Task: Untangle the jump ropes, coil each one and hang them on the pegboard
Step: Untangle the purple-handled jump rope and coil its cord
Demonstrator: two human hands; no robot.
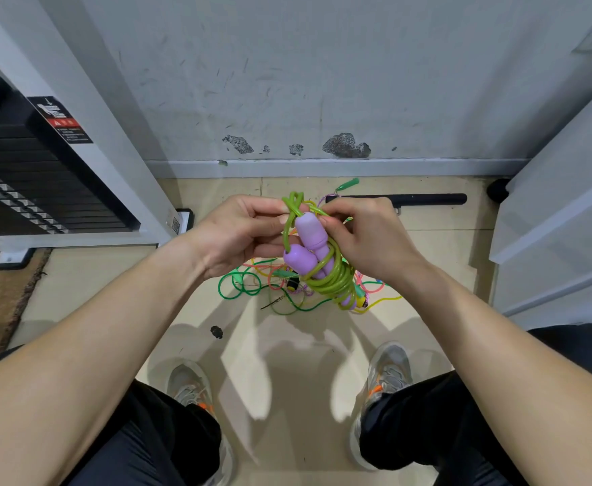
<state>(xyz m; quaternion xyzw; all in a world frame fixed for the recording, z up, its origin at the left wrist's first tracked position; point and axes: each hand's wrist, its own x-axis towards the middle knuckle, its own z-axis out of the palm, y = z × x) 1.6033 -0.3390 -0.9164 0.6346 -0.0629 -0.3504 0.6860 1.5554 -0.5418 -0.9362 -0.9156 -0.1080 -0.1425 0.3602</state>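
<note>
Coil [329, 283] between left hand [238, 236], right hand [368, 240], half hiding tangle [292, 284]

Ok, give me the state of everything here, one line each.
Green rope: wound in loops around its purple handles, held up off the floor.
Left hand: pinches a rope loop at the top.
Right hand: grips the rope beside the upper handle.
Other ropes: tangled in a pile on the floor.
Black bar: lying flat by the wall.

Head camera, downward, apparently close
</note>
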